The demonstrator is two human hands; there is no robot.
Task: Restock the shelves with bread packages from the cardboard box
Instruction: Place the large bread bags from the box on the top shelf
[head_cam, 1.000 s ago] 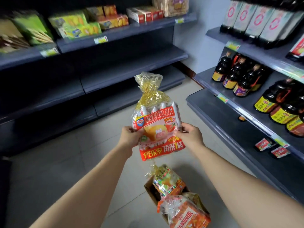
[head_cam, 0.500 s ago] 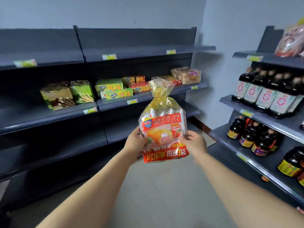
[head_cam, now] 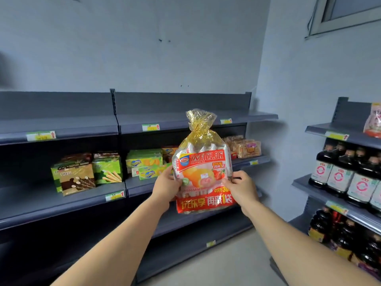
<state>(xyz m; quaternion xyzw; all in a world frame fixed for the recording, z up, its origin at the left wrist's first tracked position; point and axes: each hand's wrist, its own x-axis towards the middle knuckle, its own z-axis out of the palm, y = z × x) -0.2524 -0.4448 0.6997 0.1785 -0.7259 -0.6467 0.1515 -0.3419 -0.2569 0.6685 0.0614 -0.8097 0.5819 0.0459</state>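
The bread package (head_cam: 203, 172) now rises from above the cardboard box to shelf height; the box drops out of view.

Glossy crinkled plastic bread package (head_cam: 203, 172); matt grey metal shelves (head_cam: 82, 129); shiny dark bottles (head_cam: 338, 172).

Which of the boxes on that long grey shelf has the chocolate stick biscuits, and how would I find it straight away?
Start at the long grey shelving unit along the back wall and look at its middle shelf, left section. A cluster of boxes stands there; the chocolate stick box is the frontmost one at the left. It is brown and tan with dark sticks pictured, while the box to its right is green with pale sticks.
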